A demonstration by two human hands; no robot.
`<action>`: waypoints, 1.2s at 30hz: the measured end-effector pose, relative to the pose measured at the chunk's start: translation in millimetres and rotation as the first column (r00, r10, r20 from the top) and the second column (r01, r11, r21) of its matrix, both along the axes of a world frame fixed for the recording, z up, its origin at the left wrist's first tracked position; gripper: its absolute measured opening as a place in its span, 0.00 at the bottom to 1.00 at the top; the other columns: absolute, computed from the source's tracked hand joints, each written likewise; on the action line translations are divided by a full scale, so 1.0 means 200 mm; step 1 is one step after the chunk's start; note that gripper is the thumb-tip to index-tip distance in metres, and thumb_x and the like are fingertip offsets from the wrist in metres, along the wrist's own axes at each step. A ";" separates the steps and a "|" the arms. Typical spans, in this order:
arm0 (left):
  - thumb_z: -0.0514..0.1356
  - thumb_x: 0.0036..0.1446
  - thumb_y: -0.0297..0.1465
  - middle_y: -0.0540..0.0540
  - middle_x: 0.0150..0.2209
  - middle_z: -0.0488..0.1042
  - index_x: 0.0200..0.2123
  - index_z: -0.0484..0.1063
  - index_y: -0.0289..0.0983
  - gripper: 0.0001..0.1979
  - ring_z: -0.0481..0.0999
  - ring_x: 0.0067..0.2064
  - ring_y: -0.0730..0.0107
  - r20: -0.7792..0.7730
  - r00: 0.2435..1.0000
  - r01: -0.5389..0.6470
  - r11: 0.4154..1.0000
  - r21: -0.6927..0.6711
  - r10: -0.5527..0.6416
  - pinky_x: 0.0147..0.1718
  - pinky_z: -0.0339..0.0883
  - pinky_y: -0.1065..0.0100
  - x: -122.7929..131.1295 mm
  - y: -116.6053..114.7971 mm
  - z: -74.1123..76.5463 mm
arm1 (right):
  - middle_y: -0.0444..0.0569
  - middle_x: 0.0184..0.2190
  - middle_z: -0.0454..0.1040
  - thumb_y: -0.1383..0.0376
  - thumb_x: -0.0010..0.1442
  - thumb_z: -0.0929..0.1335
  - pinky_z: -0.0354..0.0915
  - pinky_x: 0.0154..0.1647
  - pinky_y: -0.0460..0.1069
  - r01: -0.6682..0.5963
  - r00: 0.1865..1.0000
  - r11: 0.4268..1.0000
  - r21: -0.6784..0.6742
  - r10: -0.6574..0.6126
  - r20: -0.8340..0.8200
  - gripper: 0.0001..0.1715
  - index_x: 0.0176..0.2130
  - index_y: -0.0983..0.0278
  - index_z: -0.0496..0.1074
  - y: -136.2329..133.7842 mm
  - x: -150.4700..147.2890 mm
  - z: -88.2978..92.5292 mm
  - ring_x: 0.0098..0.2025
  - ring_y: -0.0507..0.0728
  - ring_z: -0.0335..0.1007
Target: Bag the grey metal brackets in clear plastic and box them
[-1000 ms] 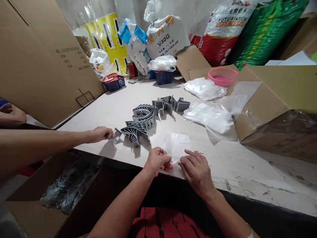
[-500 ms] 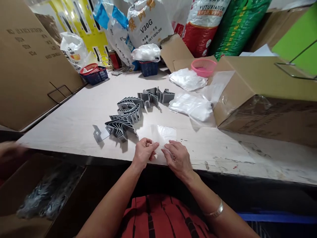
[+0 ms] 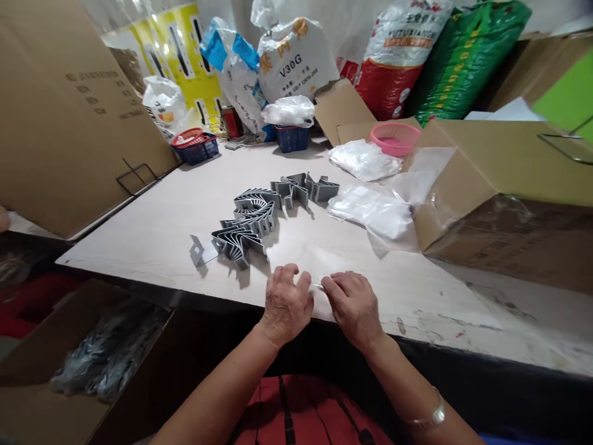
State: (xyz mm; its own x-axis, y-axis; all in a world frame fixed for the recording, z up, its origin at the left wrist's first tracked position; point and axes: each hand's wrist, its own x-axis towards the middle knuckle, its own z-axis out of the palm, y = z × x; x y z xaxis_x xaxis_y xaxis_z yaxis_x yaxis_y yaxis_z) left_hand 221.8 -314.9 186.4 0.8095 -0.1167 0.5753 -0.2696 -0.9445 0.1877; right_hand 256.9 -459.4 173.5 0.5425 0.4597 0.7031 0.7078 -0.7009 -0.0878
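Observation:
My left hand point(image 3: 288, 306) and my right hand point(image 3: 354, 307) pinch the near edge of a thin clear plastic bag point(image 3: 306, 259), which lies flat on the pale table point(image 3: 139, 228). Just beyond the bag, a long row of nested grey folded metal brackets point(image 3: 252, 217) curves away across the table. One loose bracket point(image 3: 199, 251) lies apart at the row's near left end. Neither hand touches the metal.
Piled white plastic bags point(image 3: 365, 210) lie to the right, beside a large cardboard box point(image 3: 500, 185). Behind stand a pink bowl point(image 3: 395, 138), blue baskets point(image 3: 291, 138) and stuffed sacks point(image 3: 296, 59). A co-worker's hand point(image 3: 2, 218) shows at the left edge, above an open carton point(image 3: 106, 352) of bagged parts.
A co-worker's arm has drawn back left, leaving the loose bracket on the table. My hands stay on the bag's edge, and the view has shifted slightly.

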 end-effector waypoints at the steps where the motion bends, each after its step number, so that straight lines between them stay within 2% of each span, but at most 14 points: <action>1: 0.53 0.49 0.27 0.41 0.34 0.64 0.30 0.68 0.35 0.05 0.64 0.36 0.62 0.003 1.000 0.009 0.999 0.033 -0.009 0.34 0.62 0.61 0.00 0.00 0.00 | 0.50 0.26 0.71 0.72 0.58 0.60 0.60 0.38 0.51 -0.028 0.999 1.000 0.005 0.028 0.016 0.10 0.35 0.64 0.70 0.00 0.00 0.00 0.35 0.56 0.66; 4: 0.51 0.48 0.24 0.42 0.30 0.64 0.22 0.66 0.35 0.07 0.62 0.32 0.65 0.020 1.000 0.011 1.000 0.014 -0.011 0.29 0.60 0.65 -0.03 0.03 0.01 | 0.51 0.29 0.71 0.71 0.58 0.61 0.61 0.40 0.53 -0.098 0.995 0.995 0.026 0.097 0.037 0.09 0.38 0.63 0.68 -0.03 -0.02 -0.01 0.37 0.58 0.67; 8: 0.51 0.45 0.23 0.42 0.29 0.64 0.22 0.67 0.36 0.07 0.62 0.31 0.66 0.062 0.997 -0.044 0.998 -0.051 0.047 0.28 0.59 0.66 -0.14 0.09 0.08 | 0.54 0.32 0.71 0.69 0.57 0.61 0.63 0.37 0.55 -0.148 0.989 0.986 0.078 0.149 -0.013 0.12 0.42 0.62 0.68 -0.06 -0.06 -0.06 0.39 0.61 0.67; 12: 0.51 0.46 0.22 0.44 0.26 0.64 0.24 0.69 0.36 0.08 0.63 0.29 0.69 -0.041 0.999 -0.040 0.993 -0.113 0.035 0.26 0.60 0.69 -0.32 0.21 0.15 | 0.54 0.34 0.71 0.67 0.56 0.63 0.66 0.36 0.54 -0.328 0.923 0.930 0.167 0.353 -0.155 0.12 0.42 0.62 0.68 0.01 -0.15 -0.02 0.39 0.59 0.68; 14: 0.50 0.50 0.23 0.46 0.24 0.64 0.27 0.71 0.37 0.10 0.64 0.26 0.71 -0.157 0.987 -0.009 0.983 -0.182 -0.020 0.24 0.60 0.71 -0.42 0.31 0.20 | 0.52 0.34 0.71 0.62 0.56 0.64 0.67 0.34 0.50 -0.453 0.810 0.859 0.240 0.509 -0.291 0.11 0.40 0.63 0.68 0.07 -0.19 0.05 0.36 0.57 0.68; 16: 0.49 0.53 0.25 0.47 0.22 0.64 0.29 0.72 0.38 0.11 0.65 0.23 0.73 -0.264 0.963 -0.008 0.967 -0.256 -0.062 0.21 0.59 0.73 -0.53 0.41 0.24 | 0.50 0.31 0.71 0.55 0.56 0.63 0.67 0.29 0.46 -0.584 0.590 0.747 0.318 0.659 -0.467 0.15 0.37 0.62 0.69 0.14 -0.21 0.13 0.32 0.54 0.68; 18: 0.50 0.54 0.27 0.48 0.21 0.65 0.33 0.73 0.39 0.12 0.66 0.22 0.74 -0.319 0.948 -0.100 0.943 -0.316 -0.006 0.20 0.60 0.74 -0.64 0.53 0.27 | 0.48 0.28 0.70 0.51 0.57 0.61 0.66 0.27 0.44 -0.649 0.381 0.660 0.378 0.713 -0.589 0.19 0.33 0.63 0.70 0.22 -0.20 0.18 0.29 0.52 0.67; 19: 0.50 0.54 0.28 0.49 0.20 0.66 0.33 0.74 0.40 0.12 0.67 0.22 0.74 -0.319 0.947 -0.161 0.926 -0.342 0.047 0.20 0.60 0.75 -0.70 0.59 0.27 | 0.47 0.26 0.69 0.51 0.58 0.60 0.65 0.27 0.45 -0.651 0.351 0.657 0.379 0.704 -0.617 0.19 0.32 0.63 0.70 0.27 -0.18 0.20 0.28 0.52 0.66; 21: 0.53 0.52 0.31 0.49 0.20 0.68 0.30 0.75 0.42 0.10 0.68 0.22 0.73 -0.307 0.932 -0.305 0.873 -0.381 0.192 0.20 0.61 0.74 -0.80 0.69 0.26 | 0.48 0.26 0.70 0.55 0.59 0.60 0.64 0.28 0.46 -0.614 0.448 0.716 0.332 0.662 -0.600 0.16 0.32 0.63 0.69 0.37 -0.13 0.20 0.28 0.52 0.66; 24: 0.56 0.49 0.37 0.49 0.21 0.71 0.26 0.75 0.43 0.09 0.70 0.22 0.70 -0.366 0.851 -0.511 0.752 -0.417 0.376 0.18 0.61 0.75 -0.93 0.80 0.21 | 0.49 0.28 0.70 0.61 0.58 0.61 0.62 0.27 0.48 -0.536 0.612 0.797 0.278 0.593 -0.523 0.11 0.33 0.64 0.68 0.59 -0.05 0.19 0.27 0.53 0.65; 27: 0.56 0.47 0.41 0.49 0.21 0.73 0.23 0.74 0.42 0.12 0.70 0.22 0.69 -0.474 0.773 -0.619 0.664 -0.420 0.421 0.15 0.58 0.75 -1.01 0.85 0.17 | 0.47 0.25 0.69 0.64 0.57 0.62 0.62 0.26 0.47 -0.450 0.600 0.849 0.276 0.517 -0.611 0.08 0.29 0.63 0.67 0.88 -0.02 0.19 0.27 0.53 0.65; 30: 0.56 0.47 0.43 0.50 0.20 0.72 0.22 0.73 0.42 0.13 0.70 0.22 0.70 -0.513 0.736 -0.663 0.624 -0.414 0.442 0.15 0.58 0.76 -1.04 0.85 0.19 | 0.52 0.32 0.70 0.64 0.53 0.64 0.63 0.29 0.48 -0.211 0.593 0.958 0.197 0.285 -0.753 0.07 0.32 0.65 0.67 1.16 -0.02 0.17 0.31 0.56 0.67; 33: 0.57 0.46 0.44 0.50 0.22 0.73 0.22 0.73 0.42 0.13 0.71 0.23 0.69 -0.524 0.712 -0.691 0.596 -0.408 0.468 0.16 0.61 0.76 -1.08 0.84 0.23 | 0.61 0.39 0.69 0.64 0.52 0.64 0.63 0.31 0.51 -0.054 0.578 0.982 0.182 0.180 -0.796 0.17 0.42 0.70 0.65 1.38 0.00 0.13 0.37 0.61 0.68; 36: 0.57 0.46 0.46 0.50 0.23 0.73 0.23 0.73 0.42 0.15 0.71 0.23 0.69 -0.517 0.688 -0.724 0.532 -0.439 0.509 0.18 0.63 0.76 -1.13 0.83 0.25 | 0.59 0.35 0.72 0.66 0.56 0.60 0.62 0.29 0.51 -0.018 0.559 0.976 0.217 0.190 -0.807 0.15 0.42 0.70 0.66 1.50 0.02 0.11 0.35 0.60 0.69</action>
